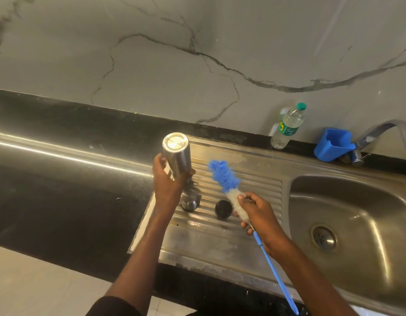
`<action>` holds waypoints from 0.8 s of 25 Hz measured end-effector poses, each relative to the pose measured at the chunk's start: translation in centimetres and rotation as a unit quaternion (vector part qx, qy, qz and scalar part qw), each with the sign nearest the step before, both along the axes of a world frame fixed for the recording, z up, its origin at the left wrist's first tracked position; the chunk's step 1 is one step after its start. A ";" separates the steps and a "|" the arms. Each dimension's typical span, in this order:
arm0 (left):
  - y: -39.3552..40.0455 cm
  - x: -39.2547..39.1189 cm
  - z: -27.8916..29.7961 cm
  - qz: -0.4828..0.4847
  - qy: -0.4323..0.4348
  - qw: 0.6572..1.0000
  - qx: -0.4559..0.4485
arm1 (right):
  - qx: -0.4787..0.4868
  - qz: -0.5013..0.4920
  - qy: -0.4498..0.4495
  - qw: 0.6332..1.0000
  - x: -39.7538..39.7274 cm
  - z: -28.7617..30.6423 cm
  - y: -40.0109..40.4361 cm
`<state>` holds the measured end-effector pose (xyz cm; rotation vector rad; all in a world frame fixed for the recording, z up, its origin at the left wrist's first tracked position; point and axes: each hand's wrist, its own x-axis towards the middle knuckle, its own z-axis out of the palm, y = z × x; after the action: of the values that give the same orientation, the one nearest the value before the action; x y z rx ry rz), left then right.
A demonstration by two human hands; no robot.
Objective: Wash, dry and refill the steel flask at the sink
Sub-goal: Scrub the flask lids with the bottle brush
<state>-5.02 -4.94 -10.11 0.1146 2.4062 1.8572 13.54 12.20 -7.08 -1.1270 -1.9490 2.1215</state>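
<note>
Flask (177,156) sits upside down at frame centre over the ribbed drainboard (254,183), grasped by my left hand (168,181); my right hand (259,213) clasps the bottle brush (224,176) by its white bristles, left of the sink (347,201).

Dim, warm glare on steel, edges warped.

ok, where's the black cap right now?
The black cap sits on the ribbed drainboard, left of the sink basin, between the steel cup and the right hand gripping the bottle brush.
</note>
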 end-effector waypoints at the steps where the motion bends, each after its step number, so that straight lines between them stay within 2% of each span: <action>1: -0.3 1.3 -0.9 0.051 -0.012 0.999 -0.013 | 0.018 0.003 0.002 1.000 0.2 0.0 0.1; 3: -0.6 4.7 -2.7 0.113 -0.047 0.990 -0.064 | 0.062 0.013 -0.001 0.998 0.5 -0.1 0.1; 7: -0.2 6.8 -5.2 0.015 -0.037 0.981 -0.191 | 0.135 0.038 0.004 0.990 1.5 -0.2 0.6; 9: 0.4 6.5 -5.0 0.018 -0.022 0.978 -0.207 | 0.163 0.054 0.022 0.985 2.3 -0.5 0.9; 11: 1.0 7.1 -4.1 0.064 -0.019 0.986 -0.151 | 0.187 0.065 0.038 0.980 3.3 -0.9 1.5; 14: 2.7 8.9 -1.8 0.077 -0.056 0.995 0.036 | 0.230 0.059 0.054 0.970 5.2 -0.2 3.7; 17: 6.6 9.5 1.7 0.052 -0.158 0.969 0.184 | 0.275 0.025 0.080 0.958 7.8 0.7 6.8; 20: 11.2 9.6 4.7 -0.021 -0.239 0.941 0.238 | 0.347 0.020 0.095 0.933 10.0 1.7 10.0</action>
<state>4.60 6.23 -5.40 -0.2237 1.6041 2.1068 23.53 22.17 -5.36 -0.7111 -2.3289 1.2781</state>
